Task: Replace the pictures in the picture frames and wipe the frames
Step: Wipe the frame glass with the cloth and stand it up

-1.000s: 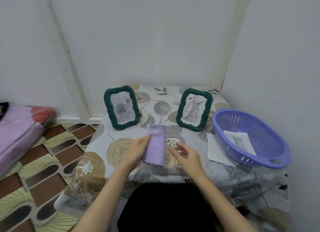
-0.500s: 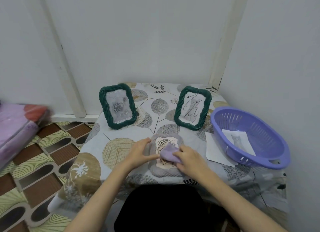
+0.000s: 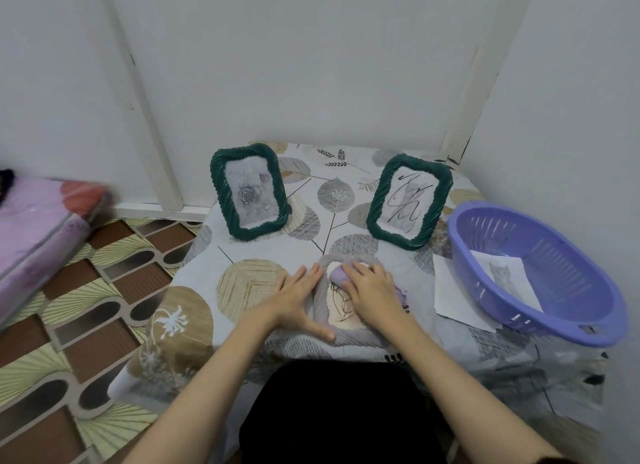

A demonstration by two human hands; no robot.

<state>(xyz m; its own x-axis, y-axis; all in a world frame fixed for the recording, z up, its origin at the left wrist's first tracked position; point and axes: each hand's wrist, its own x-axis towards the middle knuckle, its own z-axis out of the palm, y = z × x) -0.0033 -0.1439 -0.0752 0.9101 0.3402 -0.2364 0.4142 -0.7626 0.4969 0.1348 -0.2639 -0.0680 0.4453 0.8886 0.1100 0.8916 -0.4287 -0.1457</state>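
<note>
A grey picture frame (image 3: 349, 335) lies flat near the table's front edge, a line drawing showing in it. My left hand (image 3: 299, 299) rests flat on the frame's left border, fingers straight. My right hand (image 3: 372, 292) presses a bunched purple cloth (image 3: 337, 275) onto the upper part of the frame; most of the cloth is hidden under the palm. Two green twisted frames stand upright behind: the left one (image 3: 249, 195) holds a rose picture, the right one (image 3: 408, 202) a scribbled drawing.
A purple plastic basket (image 3: 540, 273) at the table's right holds a cat picture (image 3: 505, 278). A loose white sheet (image 3: 453, 292) lies beside it. The table (image 3: 249, 255) has a leaf-print cover. A pink bundle (image 3: 38, 235) sits on the patterned floor at left.
The cloth hung from my left hand above the table a second ago. My right hand has taken it and moved it up the grey frame, while my left hand settled flat on the border.
</note>
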